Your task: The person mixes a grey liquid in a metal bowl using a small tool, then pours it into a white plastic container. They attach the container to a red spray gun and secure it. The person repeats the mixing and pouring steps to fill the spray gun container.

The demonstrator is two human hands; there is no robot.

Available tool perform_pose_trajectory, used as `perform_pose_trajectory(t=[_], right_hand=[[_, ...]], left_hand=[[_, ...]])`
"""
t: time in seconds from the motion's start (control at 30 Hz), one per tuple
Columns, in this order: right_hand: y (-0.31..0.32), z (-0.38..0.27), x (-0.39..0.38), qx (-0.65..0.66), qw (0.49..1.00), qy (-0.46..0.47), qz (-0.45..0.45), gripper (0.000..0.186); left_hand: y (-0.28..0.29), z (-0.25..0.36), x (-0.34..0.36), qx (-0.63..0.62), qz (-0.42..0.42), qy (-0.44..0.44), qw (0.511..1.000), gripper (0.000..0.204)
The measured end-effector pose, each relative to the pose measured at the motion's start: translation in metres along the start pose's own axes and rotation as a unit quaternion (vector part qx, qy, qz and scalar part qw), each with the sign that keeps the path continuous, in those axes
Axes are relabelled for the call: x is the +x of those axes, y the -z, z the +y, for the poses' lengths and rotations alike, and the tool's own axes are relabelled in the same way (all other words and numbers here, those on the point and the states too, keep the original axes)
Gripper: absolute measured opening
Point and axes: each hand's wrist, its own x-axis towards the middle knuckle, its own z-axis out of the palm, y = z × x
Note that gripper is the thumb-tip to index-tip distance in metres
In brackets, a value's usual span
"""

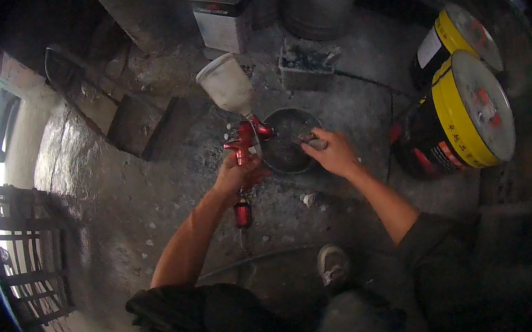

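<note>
My left hand (237,172) grips a red spray gun (244,145) upright, its translucent white cup (225,83) on top and a red fitting (242,214) hanging below on a line. To its right, my right hand (333,156) is closed on a small grey object (314,143), too small to make out, held over a dark round basin (288,163) on the floor. The gun's red nozzle end reaches over the basin's left part, pointing toward my right hand.
Yellow-banded black drums (465,116) stand at the right. Behind the basin are a small grimy tub (305,71), a square can (222,28) and large grey barrels (311,6). A metal tray (133,131) lies back left, a slatted rack (28,249) stands far left, and a hose (269,253) crosses near my foot.
</note>
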Motion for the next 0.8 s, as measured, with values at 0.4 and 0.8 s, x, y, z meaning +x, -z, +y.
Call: perform_pose_trajectory(t=[0.4, 0.8], right_hand=[[0.000, 0.010, -0.022, 0.069, 0.995, -0.015, 0.065, 0.022], [-0.018, -0.045, -0.034, 0.286, 0.943, -0.084, 0.148, 0.016]], left_hand=[[-0.008, 0.007, 0.014, -0.008, 0.022, 0.043, 0.999, 0.025], [-0.029, 0.015, 0.020, -0.033, -0.010, 0.050, 0.998, 0.026]])
